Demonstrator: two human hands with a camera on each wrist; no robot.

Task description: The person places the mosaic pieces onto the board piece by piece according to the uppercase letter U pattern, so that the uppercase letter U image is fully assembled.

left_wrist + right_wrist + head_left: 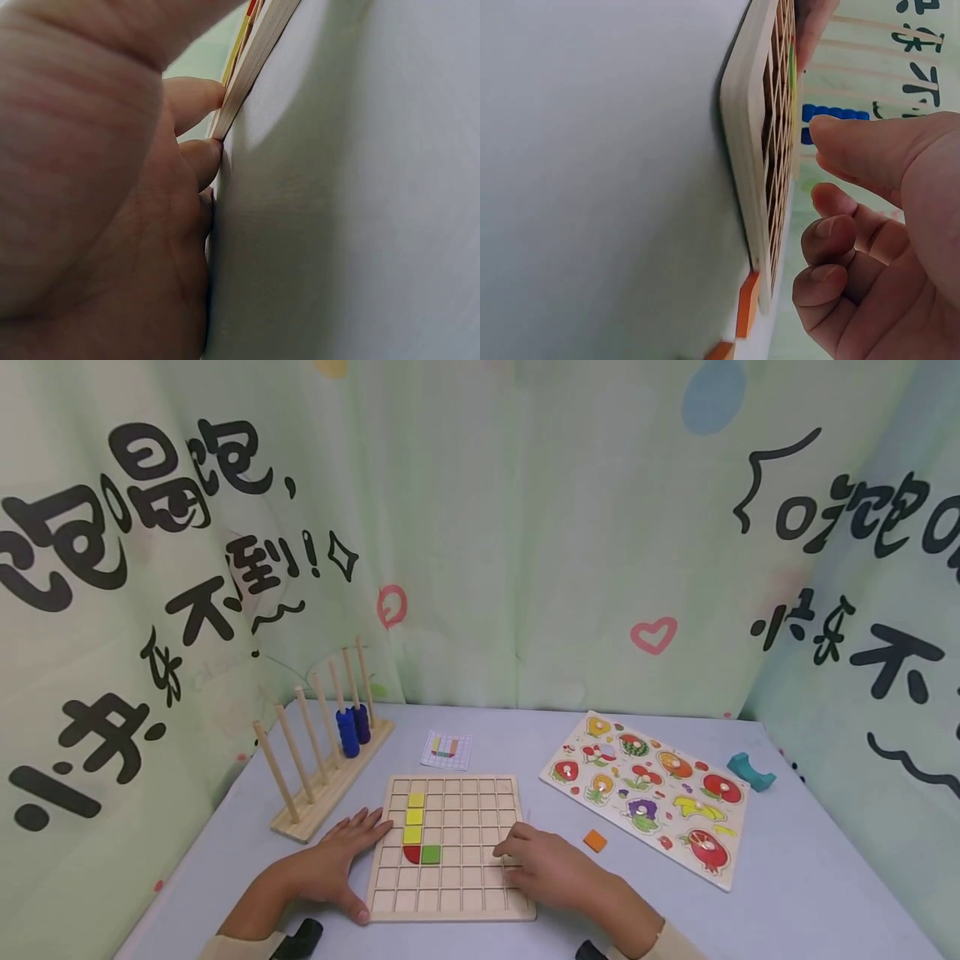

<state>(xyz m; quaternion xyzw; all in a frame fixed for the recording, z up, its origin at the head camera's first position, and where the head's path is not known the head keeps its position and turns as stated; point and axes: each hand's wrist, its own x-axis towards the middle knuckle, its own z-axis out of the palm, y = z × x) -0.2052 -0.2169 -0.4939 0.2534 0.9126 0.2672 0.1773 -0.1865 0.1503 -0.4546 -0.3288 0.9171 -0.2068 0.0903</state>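
A wooden grid board lies on the table with three yellow squares in a column, a red rounded piece below them and a green square beside the red. My left hand is spread along the board's left side, fingertips at its edge and thumb by the lower-left corner; in the left wrist view fingers touch the board's side. Over the board's right part is my right hand. The right wrist view shows its fingers bent, apart from the thumb, with nothing between them.
Left stands a peg rack with blue and purple rings. A pattern card lies behind the board. Rightward are an orange square, a fruit puzzle and a teal piece. Two orange pieces show in the right wrist view.
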